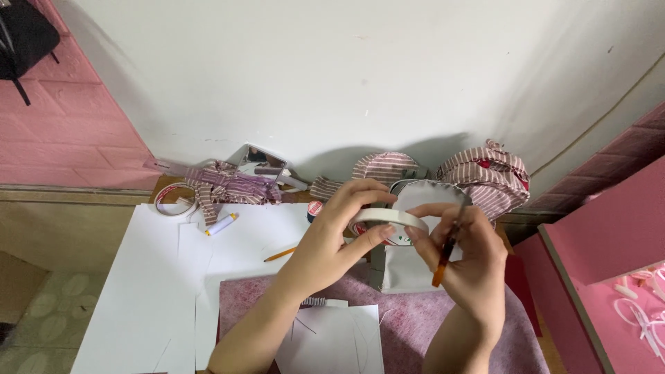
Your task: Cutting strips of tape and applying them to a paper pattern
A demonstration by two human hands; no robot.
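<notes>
My left hand (339,232) grips a white roll of tape (389,220), fingers over its top edge and thumb underneath. My right hand (471,253) touches the roll's right side with its fingertips and also holds scissors with an orange handle (443,260), the blade pointing up toward the tape. Both hands are raised above a small white and grey fabric piece (409,266) that stands on the purple fluffy cloth (429,315).
White paper sheets (149,284) cover the table's left side, with a pencil (279,255), a marker (222,224) and another tape roll (170,199). Striped fabric pieces (485,176) and a small mirror (260,163) lie along the white wall. A pink shelf (609,263) stands at right.
</notes>
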